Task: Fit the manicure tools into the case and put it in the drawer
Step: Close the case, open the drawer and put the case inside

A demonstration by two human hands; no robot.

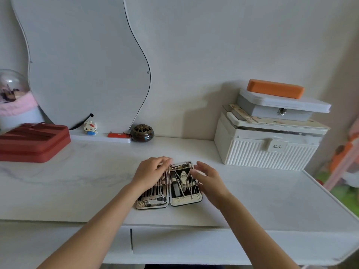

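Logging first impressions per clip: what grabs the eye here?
The open case of shiny tools, flat at the desk's front middle, with the left hand on its left half and the right hand at its right edge. Then the orange box topping the stack at right.

The white marble-look bench point(252, 197) has open surface to the left and right of the open metal manicure case point(169, 186), and also in front of it up to the edge. On the left stands a flat red zip case point(33, 142), on the right a white ribbed storage box point(268, 150) with a stack on top. Both are well apart from the case.
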